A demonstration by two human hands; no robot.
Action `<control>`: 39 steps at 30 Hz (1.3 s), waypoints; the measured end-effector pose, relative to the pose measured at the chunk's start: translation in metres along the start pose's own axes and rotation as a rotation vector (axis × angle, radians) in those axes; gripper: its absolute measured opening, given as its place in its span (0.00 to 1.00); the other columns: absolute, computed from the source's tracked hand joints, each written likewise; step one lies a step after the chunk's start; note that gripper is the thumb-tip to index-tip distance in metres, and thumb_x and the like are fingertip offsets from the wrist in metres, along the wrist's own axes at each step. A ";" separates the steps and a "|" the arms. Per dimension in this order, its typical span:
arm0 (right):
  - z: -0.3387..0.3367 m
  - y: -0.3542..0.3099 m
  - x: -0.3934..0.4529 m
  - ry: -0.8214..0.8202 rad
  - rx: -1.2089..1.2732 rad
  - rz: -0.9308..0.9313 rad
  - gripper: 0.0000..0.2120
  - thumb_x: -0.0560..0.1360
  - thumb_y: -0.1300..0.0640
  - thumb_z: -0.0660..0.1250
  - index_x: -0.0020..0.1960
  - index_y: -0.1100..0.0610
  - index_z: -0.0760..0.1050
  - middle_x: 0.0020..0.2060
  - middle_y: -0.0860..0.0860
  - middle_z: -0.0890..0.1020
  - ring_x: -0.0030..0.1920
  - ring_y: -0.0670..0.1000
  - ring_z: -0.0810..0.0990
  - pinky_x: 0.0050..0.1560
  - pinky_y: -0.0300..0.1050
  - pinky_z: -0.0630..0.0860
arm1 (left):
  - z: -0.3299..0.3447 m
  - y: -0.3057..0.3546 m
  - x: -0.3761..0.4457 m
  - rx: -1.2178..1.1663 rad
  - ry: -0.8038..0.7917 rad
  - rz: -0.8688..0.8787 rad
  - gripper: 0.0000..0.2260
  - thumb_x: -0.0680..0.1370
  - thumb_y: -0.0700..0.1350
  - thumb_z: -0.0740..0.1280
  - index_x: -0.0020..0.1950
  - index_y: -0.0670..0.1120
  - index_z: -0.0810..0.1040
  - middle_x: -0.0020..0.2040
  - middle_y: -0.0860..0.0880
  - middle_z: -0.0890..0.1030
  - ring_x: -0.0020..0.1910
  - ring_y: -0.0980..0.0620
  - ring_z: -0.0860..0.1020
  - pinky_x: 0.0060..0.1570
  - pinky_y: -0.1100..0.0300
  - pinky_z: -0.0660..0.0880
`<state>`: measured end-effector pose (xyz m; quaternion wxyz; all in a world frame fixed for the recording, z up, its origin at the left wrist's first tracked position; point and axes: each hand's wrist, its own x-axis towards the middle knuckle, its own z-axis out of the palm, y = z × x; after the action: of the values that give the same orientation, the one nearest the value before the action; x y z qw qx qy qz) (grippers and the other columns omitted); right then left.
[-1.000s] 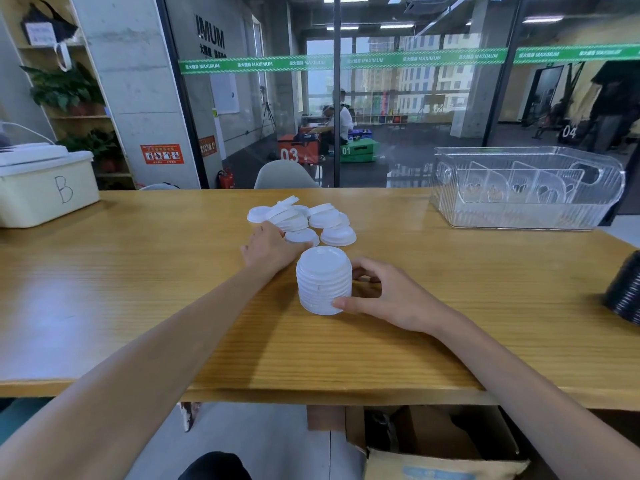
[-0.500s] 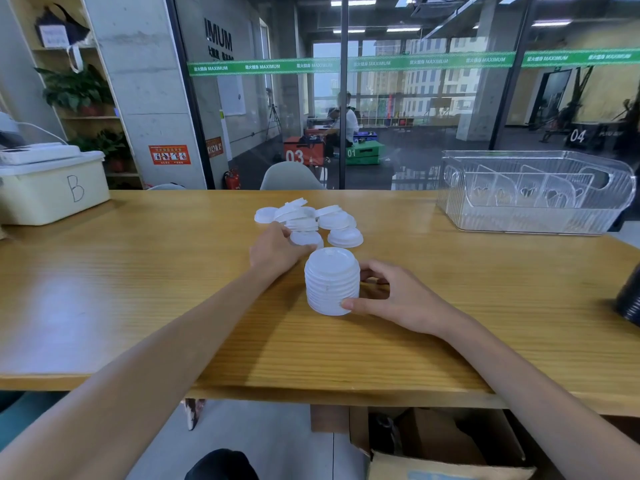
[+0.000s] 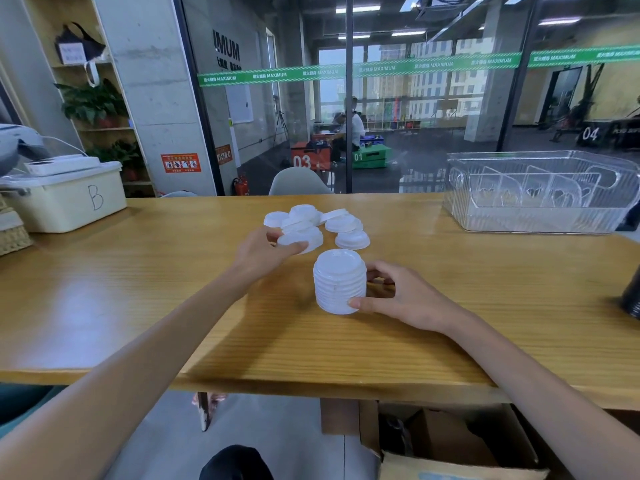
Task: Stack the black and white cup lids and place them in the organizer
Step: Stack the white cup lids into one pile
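A stack of white cup lids (image 3: 339,281) stands on the wooden table (image 3: 138,306) in the middle. My right hand (image 3: 401,296) curls round the stack's right side, thumb at its base. Behind it lies a loose pile of several white lids (image 3: 332,223). My left hand (image 3: 263,251) pinches one white lid (image 3: 299,240) at the pile's near edge, lifted slightly. The clear plastic organizer (image 3: 540,192) with dividers sits at the back right. A stack of black lids (image 3: 632,299) shows at the right edge, cut off by the frame.
A cream storage box marked B (image 3: 69,199) stands at the back left beside a woven basket (image 3: 12,233). A glass wall runs behind the table. A cardboard box (image 3: 450,448) sits under the table near my right arm.
My left hand has taken hold of a white lid from the pile and drawn it a little toward the stack. My right hand stays on the stack.
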<state>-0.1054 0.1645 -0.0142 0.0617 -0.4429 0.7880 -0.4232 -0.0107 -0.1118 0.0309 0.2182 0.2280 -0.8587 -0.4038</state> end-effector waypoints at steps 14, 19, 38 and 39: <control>-0.002 0.000 -0.001 -0.018 -0.005 0.013 0.24 0.73 0.42 0.81 0.66 0.42 0.79 0.61 0.38 0.84 0.66 0.37 0.79 0.69 0.38 0.72 | 0.017 0.013 -0.053 -0.221 -0.174 0.316 0.21 0.78 0.55 0.78 0.69 0.54 0.81 0.65 0.62 0.84 0.64 0.70 0.78 0.66 0.65 0.72; -0.002 0.001 0.000 -0.009 -0.012 0.005 0.25 0.72 0.40 0.81 0.66 0.42 0.79 0.61 0.38 0.84 0.66 0.37 0.79 0.69 0.40 0.72 | 0.026 0.005 -0.054 -0.168 -0.193 0.340 0.23 0.77 0.56 0.79 0.70 0.54 0.81 0.65 0.62 0.84 0.65 0.69 0.79 0.65 0.65 0.71; -0.001 0.005 0.002 -0.017 0.000 -0.011 0.25 0.74 0.46 0.81 0.69 0.45 0.79 0.61 0.37 0.84 0.64 0.34 0.79 0.61 0.24 0.70 | 0.037 0.003 -0.059 -0.196 -0.148 0.363 0.25 0.75 0.62 0.77 0.70 0.57 0.81 0.64 0.65 0.84 0.65 0.68 0.79 0.63 0.63 0.73; -0.001 0.005 0.002 -0.016 -0.001 -0.006 0.25 0.74 0.45 0.81 0.69 0.45 0.79 0.61 0.37 0.84 0.64 0.34 0.79 0.61 0.24 0.70 | 0.037 0.003 -0.060 -0.206 -0.144 0.358 0.26 0.74 0.64 0.76 0.70 0.57 0.82 0.64 0.65 0.84 0.64 0.67 0.79 0.62 0.63 0.72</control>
<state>-0.1105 0.1651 -0.0167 0.0665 -0.4486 0.7863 -0.4195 0.0158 -0.0539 0.0005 0.2467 0.0186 -0.8530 -0.4596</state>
